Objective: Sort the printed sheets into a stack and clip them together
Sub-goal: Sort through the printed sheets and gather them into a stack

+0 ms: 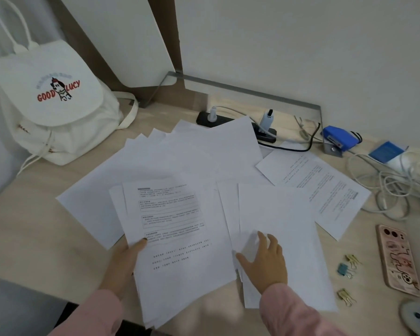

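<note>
My left hand grips a small stack of white printed sheets, well to the left of the pink phone in its cartoon case. The thumb lies on top of the stack, and the fingers are curled beneath it, out of sight. The stack is rough, its edges fanned rather than squared.

My right hand lies on a pair of blank-side-up white sheets, between that stack and the phone. Its fingers are spread and nearly straight, and they clasp nothing that I can make out. A corner seems to lift beside them, but I cannot tell whether I have caught it.

I judge the job to be early. Only a few pages are gathered. A wide fan of loose white sheets lies on the pale wooden table, far left of the phone and beyond it. One printed page lies turned askew just beyond the phone.

The small gold and blue binder clips sit untouched just left of the phone. Collecting, turning pages the same way, squaring and clipping all remain.
</note>
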A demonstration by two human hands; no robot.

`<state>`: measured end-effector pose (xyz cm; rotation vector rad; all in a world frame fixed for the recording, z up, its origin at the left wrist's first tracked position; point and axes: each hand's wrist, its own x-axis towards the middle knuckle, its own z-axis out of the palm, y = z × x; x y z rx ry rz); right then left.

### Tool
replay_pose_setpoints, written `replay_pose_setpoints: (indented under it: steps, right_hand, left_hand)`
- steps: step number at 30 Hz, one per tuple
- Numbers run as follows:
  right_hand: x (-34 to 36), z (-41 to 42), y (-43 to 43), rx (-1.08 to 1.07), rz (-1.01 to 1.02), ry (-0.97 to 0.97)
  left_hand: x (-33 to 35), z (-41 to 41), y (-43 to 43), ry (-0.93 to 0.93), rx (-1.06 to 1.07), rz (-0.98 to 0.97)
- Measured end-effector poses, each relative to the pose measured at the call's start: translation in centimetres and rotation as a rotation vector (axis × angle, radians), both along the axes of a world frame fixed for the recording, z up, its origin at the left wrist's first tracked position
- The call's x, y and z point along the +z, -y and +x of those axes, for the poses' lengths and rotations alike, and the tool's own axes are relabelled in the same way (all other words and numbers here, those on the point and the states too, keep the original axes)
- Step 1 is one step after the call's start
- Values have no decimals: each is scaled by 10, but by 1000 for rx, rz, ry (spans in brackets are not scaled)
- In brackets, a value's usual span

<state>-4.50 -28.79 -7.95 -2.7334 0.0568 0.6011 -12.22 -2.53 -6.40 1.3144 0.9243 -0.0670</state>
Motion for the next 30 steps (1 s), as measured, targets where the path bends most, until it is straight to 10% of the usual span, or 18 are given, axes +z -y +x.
replay_pose_setpoints:
  steps: [15,30]
  right_hand:
    - [-11,-13,-31,182,-361,-155]
    - [143,39,-15,230,428,-130]
  left_hand:
    - [-6,-22,-12,-8,30,10]
    - [-1,-19,-17,5,10,-11]
